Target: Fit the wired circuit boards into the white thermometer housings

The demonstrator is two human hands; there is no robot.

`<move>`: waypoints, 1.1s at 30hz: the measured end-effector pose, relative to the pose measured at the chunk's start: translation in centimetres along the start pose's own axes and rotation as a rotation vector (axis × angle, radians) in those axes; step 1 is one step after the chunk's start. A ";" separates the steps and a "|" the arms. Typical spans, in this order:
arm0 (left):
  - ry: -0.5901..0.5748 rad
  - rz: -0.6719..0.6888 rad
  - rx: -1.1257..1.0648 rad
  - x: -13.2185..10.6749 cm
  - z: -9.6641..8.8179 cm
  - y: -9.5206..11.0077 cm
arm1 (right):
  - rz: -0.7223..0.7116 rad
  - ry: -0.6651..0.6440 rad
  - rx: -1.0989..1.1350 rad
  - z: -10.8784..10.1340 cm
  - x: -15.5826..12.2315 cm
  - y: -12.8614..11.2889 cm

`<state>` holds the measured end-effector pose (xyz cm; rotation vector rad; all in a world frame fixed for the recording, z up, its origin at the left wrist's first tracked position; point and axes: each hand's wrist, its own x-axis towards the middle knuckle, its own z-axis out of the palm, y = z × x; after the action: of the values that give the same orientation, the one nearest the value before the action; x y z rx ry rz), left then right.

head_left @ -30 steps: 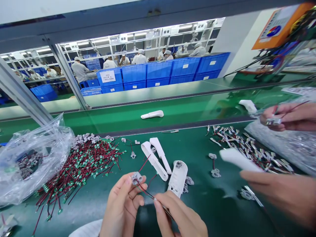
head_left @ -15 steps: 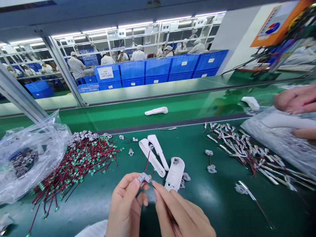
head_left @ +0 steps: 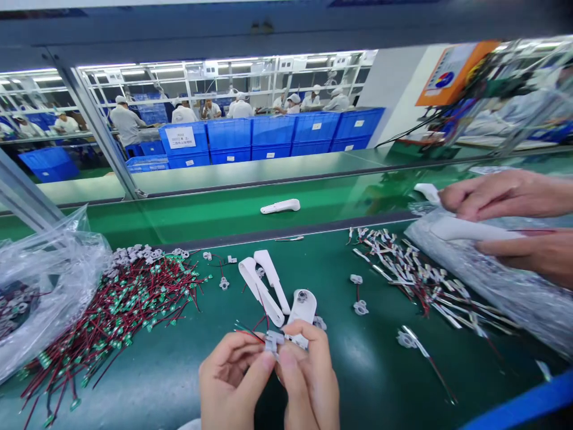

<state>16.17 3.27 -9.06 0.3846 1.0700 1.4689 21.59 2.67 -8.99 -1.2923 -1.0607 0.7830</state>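
Between my fingertips is a small grey plastic part (head_left: 273, 341) with thin red and dark wires coming off it. My left hand (head_left: 237, 376) pinches it from the left, the wires passing over its fingers. On the other side, my right hand (head_left: 308, 373) has thumb and fingers closed on the same part. Just beyond lie white plastic shells: a long hollow one (head_left: 259, 292), a narrow one (head_left: 273, 280), and a wider one (head_left: 303, 307) partly hidden by my right hand. A grey clip (head_left: 319, 323) sits beside the wider shell.
At left, a heap of red-wired green boards (head_left: 134, 298) lies near a clear plastic bag (head_left: 85, 263). Silver-tipped wire pieces (head_left: 416, 275) are spread at right. A co-worker's hands (head_left: 505, 197) hold a white shell there. Another white shell (head_left: 280, 206) lies on the green belt (head_left: 201, 212).
My right hand has turned and moved in from the wires to grip the grey part. The view has swung right. The co-worker's hands appear further into view.
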 end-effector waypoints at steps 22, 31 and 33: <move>-0.290 0.522 0.458 0.1 -2.0 4.1 | 0.400 -0.788 0.623 -1.7 2.7 1.3; -0.164 0.821 0.510 -0.5 -1.3 4.4 | 0.027 -0.576 0.164 -2.2 3.0 -1.9; -0.131 0.856 0.465 -0.2 -1.2 4.2 | -0.071 -0.573 0.123 -2.1 3.2 -2.2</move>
<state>12.73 3.23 -6.32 1.3797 1.1978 1.8721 24.47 4.52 -6.17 -0.9365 -1.4741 1.1833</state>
